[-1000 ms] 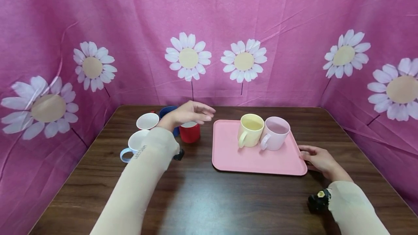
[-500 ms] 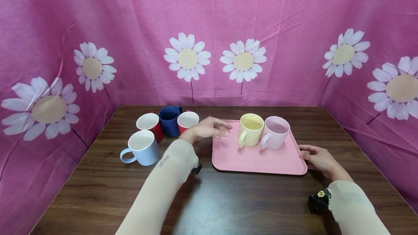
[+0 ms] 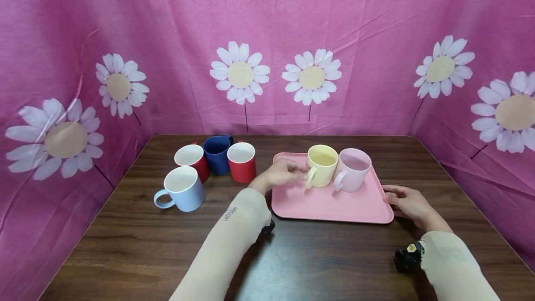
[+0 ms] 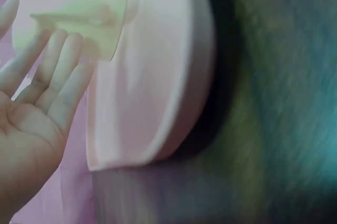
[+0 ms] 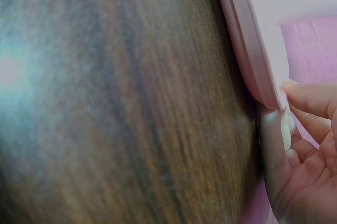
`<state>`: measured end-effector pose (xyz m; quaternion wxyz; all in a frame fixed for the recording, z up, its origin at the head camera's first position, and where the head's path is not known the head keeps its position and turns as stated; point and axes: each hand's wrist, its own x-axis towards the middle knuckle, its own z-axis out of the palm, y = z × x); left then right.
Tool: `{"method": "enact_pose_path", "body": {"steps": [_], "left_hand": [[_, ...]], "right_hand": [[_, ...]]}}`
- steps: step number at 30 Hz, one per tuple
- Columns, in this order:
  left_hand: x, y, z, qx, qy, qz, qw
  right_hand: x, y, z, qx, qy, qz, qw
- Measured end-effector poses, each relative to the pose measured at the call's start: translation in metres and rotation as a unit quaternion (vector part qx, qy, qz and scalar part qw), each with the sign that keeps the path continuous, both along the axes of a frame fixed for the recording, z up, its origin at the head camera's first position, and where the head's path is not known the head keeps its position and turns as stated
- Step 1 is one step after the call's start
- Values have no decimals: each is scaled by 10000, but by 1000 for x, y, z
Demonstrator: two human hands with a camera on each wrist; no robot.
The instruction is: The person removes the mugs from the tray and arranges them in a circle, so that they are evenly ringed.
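Note:
A pink tray (image 3: pixel 309 208) carries a yellow mug (image 3: pixel 321 171) and a pale lilac mug (image 3: pixel 353 171), both upright with handles toward the front left. Over the tray's left part, my left hand (image 3: pixel 284 173) reaches with its fingertips right at the yellow mug's handle. The left wrist view shows this hand (image 4: pixel 39 105) with fingers extended and the palm visible, beside the yellow mug (image 4: pixel 79 21). At the tray's right edge, my right hand (image 3: pixel 411 206) holds the rim. Closer in the right wrist view, the fingers (image 5: pixel 310 98) grip the tray's corner (image 5: pixel 268 92).
On the left of the wooden table (image 3: pixel 125 254) stand a light blue mug (image 3: pixel 190 194), two red mugs with white insides, one at the left (image 3: pixel 202 164) and one nearer the tray (image 3: pixel 244 168), and a dark blue mug (image 3: pixel 217 157). A pink flowered cloth (image 3: pixel 267 17) hangs behind.
My left hand has moved right and toward me, from above the red and dark blue mugs to the yellow mug's handle. The right hand stays at the tray's edge; the mugs stand as before.

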<state>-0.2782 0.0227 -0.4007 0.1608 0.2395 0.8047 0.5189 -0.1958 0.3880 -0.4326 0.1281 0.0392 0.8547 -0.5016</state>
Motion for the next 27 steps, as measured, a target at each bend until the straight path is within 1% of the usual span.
{"method": "enact_pose_path", "body": {"steps": [3, 5, 7, 10, 15, 18, 23, 27], "left_hand": [[3, 8, -4, 62, -132, 313, 9994], [4, 12, -6, 130, -148, 485, 9986], [5, 16, -8, 203, -155, 616, 9978], [6, 21, -9, 218, -67, 740, 9970], [7, 26, -9, 269, 25, 839, 9961], [8, 28, -10, 362, 8, 865, 9956], [8, 30, -11, 679, -229, 871, 9936], [8, 28, -11, 809, -450, 877, 9918]], "right_hand": [[0, 0, 0, 4, 13, 3, 10000], [0, 0, 0, 9, 26, -4, 10000], [0, 1, 0, 6, 39, -2, 10000], [-1, 0, 0, 10, 51, 3, 10000], [0, 0, -1, 82, 61, -6, 9999], [-1, 0, -1, 94, 52, -7, 9999], [-1, 0, -1, 87, 47, -15, 10000], [-1, 0, -2, 96, 32, -23, 9999]]}}
